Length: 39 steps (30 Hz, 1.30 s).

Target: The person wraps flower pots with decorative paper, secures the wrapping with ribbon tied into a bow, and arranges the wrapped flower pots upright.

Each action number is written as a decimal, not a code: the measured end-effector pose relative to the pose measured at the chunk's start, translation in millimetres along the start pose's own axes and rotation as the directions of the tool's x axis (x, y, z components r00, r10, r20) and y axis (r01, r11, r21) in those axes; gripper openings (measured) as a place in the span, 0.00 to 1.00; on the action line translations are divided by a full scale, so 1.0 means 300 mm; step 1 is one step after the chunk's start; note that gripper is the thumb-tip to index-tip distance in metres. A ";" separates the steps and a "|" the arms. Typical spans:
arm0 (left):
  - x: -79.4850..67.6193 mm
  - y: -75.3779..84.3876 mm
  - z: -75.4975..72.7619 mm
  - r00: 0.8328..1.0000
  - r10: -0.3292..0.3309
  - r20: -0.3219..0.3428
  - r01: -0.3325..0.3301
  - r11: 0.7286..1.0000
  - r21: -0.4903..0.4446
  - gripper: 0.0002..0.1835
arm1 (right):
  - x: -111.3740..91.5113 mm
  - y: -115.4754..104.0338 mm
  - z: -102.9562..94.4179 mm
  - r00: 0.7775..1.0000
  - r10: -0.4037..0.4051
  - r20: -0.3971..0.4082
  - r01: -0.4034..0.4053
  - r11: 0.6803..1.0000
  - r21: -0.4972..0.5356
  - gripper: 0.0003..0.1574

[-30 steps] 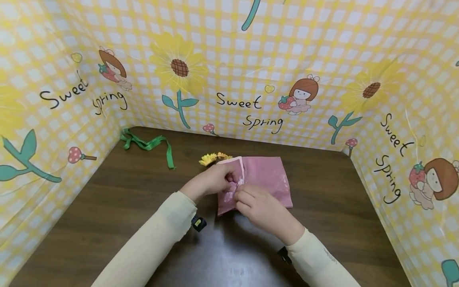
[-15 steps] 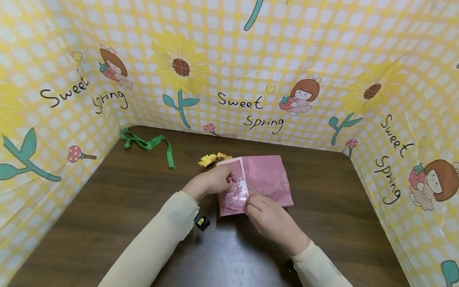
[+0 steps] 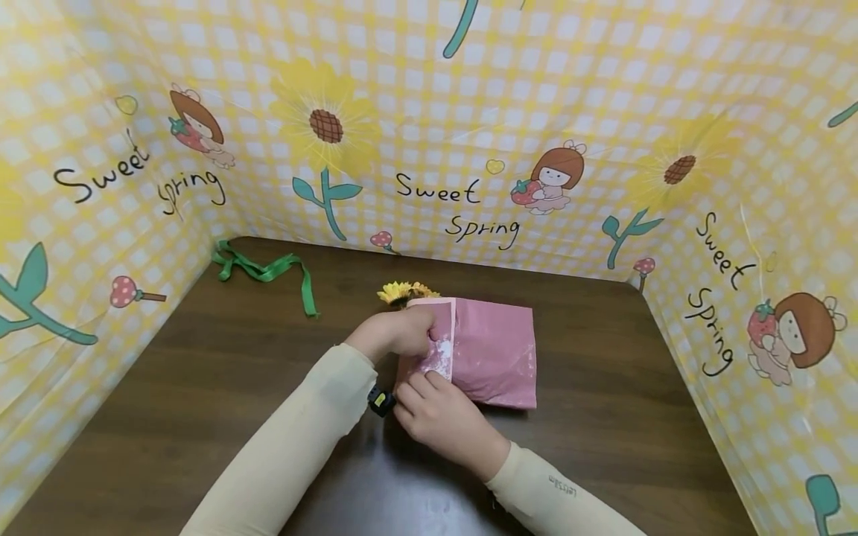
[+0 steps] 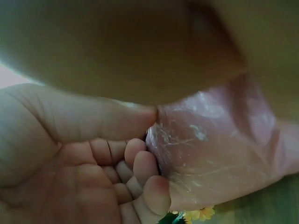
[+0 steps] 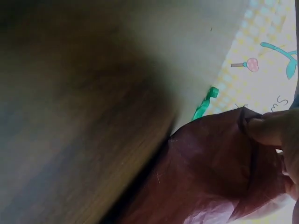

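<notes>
A pink wrapping sheet (image 3: 499, 350) with a pale border lies folded on the table, its left part turned over in a shiny flap. Yellow flowers (image 3: 394, 292) stick out behind its upper left edge; their stems are hidden. At the sheet's left side my left hand (image 3: 398, 331) pinches the wrap between thumb and fingers, seen close up in the left wrist view. My right hand (image 3: 445, 417) is at the near left corner. In the right wrist view, the thumb (image 5: 266, 129) presses that corner of the sheet against the fingers.
A crumpled green ribbon (image 3: 264, 269) lies at the back left of the brown wooden table (image 3: 167, 387). Checked cloth walls (image 3: 415, 112) with printed flowers and lettering enclose the back and both sides.
My right hand has moved left and nearer to me, from the flap's lower edge to the near left corner. The left hand stays at the flap. The sheet has turned slightly.
</notes>
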State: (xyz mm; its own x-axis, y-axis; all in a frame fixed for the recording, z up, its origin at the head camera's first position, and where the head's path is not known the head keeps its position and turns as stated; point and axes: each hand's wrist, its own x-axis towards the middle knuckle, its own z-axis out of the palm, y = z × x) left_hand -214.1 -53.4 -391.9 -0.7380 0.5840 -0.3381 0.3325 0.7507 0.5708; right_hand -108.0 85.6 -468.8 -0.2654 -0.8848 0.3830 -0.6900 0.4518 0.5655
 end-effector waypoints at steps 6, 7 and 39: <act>-0.006 -0.007 0.014 1.000 0.001 -0.003 -0.001 1.000 0.006 0.06 | -0.001 -0.004 0.000 1.000 0.000 0.003 0.000 1.000 -0.001 0.18; -0.006 -0.008 0.016 1.000 -0.005 -0.007 0.005 1.000 -0.001 0.07 | -0.003 -0.002 -0.001 1.000 -0.011 0.000 0.011 1.000 -0.002 0.18; -0.060 0.010 0.183 0.877 0.061 -0.478 -0.029 0.997 0.073 0.07 | -0.069 0.183 0.012 0.731 0.618 0.290 -0.642 0.476 0.601 0.03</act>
State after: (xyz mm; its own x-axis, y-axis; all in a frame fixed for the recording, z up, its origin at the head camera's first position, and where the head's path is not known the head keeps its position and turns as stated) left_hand -167.6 -44.6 -425.1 -0.9071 0.4100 0.0956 0.3960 0.7541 0.5239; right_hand -142.8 128.3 -448.2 -0.8158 -0.4006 0.4171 -0.5631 0.7145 -0.4152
